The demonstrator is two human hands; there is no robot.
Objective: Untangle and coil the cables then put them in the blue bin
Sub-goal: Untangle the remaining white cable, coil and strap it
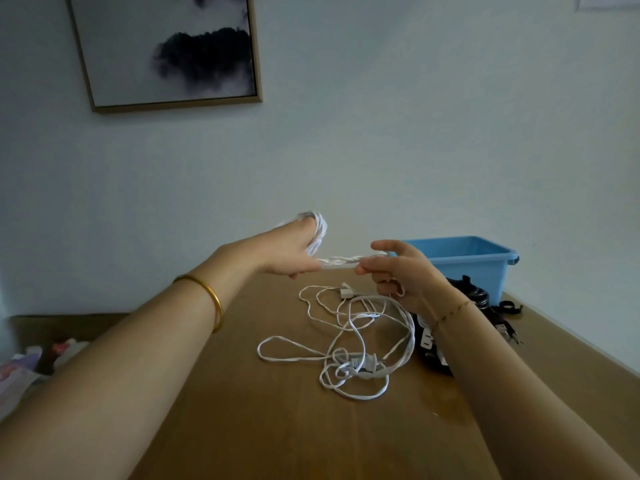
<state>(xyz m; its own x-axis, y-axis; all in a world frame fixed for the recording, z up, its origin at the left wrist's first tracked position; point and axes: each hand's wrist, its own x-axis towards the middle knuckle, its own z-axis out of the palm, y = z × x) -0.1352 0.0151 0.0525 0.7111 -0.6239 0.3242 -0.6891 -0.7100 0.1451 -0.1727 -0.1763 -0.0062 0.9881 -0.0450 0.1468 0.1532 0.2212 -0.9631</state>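
Cable-coiling, seen from the head view alone. Shows a white cable (349, 337) lying mostly loose on the wooden table (277, 427) in overlapping loops, with a moulded plug (367, 363) inside the tangle and a smaller plug end (346, 292) farther back.

Looks thin, light and limp, with no stiffness to keep a shape, so likely to spring out of a coil unless kept pinched. Looks smooth as well, so probably apt to slip through a slack grip. Best taken on the bare cord just short of the wound part, not at the plug. Calls for a gentle feed, judging from the many crossings in the tangle.

Over the table, the left hand (291, 251), raised, with a coil (317, 233) of several turns wound round its fingers and the thumb closed on the strand below. Just beside it, the right hand (398, 271), thumb and forefinger pinched on that same strand, the other fingers curled. Between the two, a short taut stretch of cord.

Behind the right hand, the blue bin (464, 261), at the far side of the table by the wall, its contents hidden from here. Between bin and right wrist, black cables (474, 292) in a heap, partly covered by the forearm.
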